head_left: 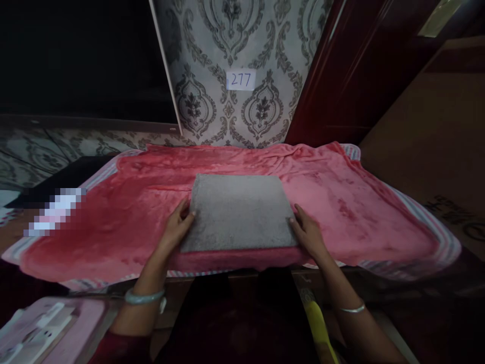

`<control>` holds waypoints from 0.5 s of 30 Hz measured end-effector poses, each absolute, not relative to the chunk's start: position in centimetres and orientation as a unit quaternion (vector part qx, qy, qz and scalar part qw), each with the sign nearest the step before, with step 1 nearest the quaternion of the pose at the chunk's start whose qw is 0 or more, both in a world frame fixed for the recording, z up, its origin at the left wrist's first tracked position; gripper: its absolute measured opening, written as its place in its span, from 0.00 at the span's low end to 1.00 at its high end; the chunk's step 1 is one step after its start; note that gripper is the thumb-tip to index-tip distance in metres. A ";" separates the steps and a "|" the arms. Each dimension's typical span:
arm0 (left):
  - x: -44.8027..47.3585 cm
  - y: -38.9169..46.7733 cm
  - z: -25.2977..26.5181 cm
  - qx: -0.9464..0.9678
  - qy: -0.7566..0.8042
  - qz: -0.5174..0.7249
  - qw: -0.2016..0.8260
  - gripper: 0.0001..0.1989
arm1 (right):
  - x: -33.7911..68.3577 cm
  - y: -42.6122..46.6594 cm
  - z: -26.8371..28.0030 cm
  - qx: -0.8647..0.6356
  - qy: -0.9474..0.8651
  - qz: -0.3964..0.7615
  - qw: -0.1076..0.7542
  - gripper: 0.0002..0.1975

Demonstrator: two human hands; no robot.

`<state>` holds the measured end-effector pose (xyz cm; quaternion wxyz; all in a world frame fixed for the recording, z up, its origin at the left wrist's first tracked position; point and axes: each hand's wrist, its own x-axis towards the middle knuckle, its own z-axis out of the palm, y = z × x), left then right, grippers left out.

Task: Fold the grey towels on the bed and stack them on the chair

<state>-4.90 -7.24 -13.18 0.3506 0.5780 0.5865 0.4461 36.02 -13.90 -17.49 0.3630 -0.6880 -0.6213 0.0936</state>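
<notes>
A grey, fuzzy-surfaced rectangular cloth (238, 212) lies flat and smooth in front of me; whether it is a folded towel or a mat I cannot tell. Under it spreads a red-pink plush blanket (98, 222) with a striped border. At the cloth's left edge is my left hand (177, 225), its thumb at the edge and its fingers apart from the thumb. Mirroring it, my right hand (308, 230) is at the right edge, thumb and fingers likewise apart. Neither hand is closed round the cloth.
A dark television screen (83, 60) stands at the back left. Behind the blanket is patterned wallpaper bearing a paper label (241, 79) reading 277. To the right are a dark red cabinet (341, 76) and a cardboard box (428, 141). A pink stool (91, 313) sits lower left.
</notes>
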 end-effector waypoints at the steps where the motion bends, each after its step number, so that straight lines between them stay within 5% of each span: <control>1: -5.1 -6.5 -12.7 0.540 0.581 0.461 0.398 0.39 | 35.9 -13.4 -17.3 -0.691 -0.615 0.113 0.362 0.35; 7: -4.7 -2.6 -10.6 0.435 0.544 0.505 0.510 0.33 | 36.1 -9.4 -15.6 -0.742 -0.561 0.172 0.325 0.36; 11: -4.2 -0.7 -10.2 0.421 0.524 0.487 0.558 0.18 | 36.4 -6.2 -13.9 -0.724 -0.506 0.267 0.385 0.29; 15: -3.8 0.5 -10.0 0.397 0.535 0.473 0.576 0.14 | 36.0 -3.2 -12.8 -0.705 -0.467 0.341 0.410 0.19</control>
